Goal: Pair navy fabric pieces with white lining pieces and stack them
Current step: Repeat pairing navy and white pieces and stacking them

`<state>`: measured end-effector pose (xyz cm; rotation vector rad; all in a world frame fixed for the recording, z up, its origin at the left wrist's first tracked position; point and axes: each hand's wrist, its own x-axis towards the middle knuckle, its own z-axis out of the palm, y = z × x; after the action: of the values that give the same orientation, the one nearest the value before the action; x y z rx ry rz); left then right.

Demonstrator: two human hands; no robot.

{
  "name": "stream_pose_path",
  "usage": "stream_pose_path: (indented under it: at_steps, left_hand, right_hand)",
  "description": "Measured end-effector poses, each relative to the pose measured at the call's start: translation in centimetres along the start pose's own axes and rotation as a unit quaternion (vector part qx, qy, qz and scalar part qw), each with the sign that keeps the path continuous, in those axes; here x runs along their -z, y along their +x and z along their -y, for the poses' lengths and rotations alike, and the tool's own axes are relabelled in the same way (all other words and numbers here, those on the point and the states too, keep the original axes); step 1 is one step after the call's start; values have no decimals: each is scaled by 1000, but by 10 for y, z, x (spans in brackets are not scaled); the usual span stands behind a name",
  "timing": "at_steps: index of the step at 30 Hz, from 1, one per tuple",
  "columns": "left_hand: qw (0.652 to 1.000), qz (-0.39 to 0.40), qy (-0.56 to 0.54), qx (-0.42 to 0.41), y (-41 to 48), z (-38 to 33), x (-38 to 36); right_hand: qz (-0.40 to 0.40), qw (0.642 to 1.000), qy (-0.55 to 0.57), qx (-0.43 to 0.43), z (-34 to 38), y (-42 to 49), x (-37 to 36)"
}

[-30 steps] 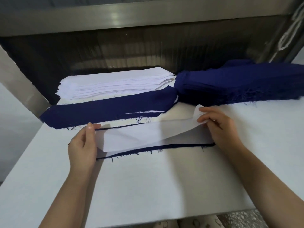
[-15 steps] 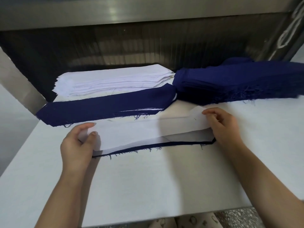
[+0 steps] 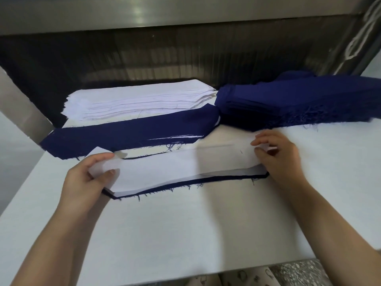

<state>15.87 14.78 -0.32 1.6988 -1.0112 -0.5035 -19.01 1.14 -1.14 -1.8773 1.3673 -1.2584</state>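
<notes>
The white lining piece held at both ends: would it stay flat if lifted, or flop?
Probably floppy: the white lining piece sags and ripples between the left hand and right hand. Likely very light, since pinches at its ends seem enough to carry it. It may slide on the navy piece beneath; their edges are not aligned.

L hand (image 3: 86,180) & R hand (image 3: 281,159) pinch ends of long white lining strip (image 3: 185,168) over frayed navy fabric piece (image 3: 185,183), on white table (image 3: 185,234).

Navy pc (image 3: 216,179) mostly under wht lining (image 3: 175,168)
</notes>
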Motion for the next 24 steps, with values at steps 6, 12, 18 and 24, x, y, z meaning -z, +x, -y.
stream_pose_path:
  at_steps: [6, 12, 18, 24]
  left_hand:
    - [997, -26, 67, -32, -3, 8, 4]
    - [991, -62, 114, -34, -3, 14, 5]
    - [986, -70, 147, -42, -4, 17, 7]
    - [980, -78, 174, -62, -4, 16, 5]
  right_hand:
    - [27, 999, -20, -14, -4, 0, -3]
    - [24, 1000, -17, -6, -3, -2, -2]
    - [38, 998, -54, -1, -5, 0, -3]
    - [32, 998, -60, 0, -2, -1, -1]
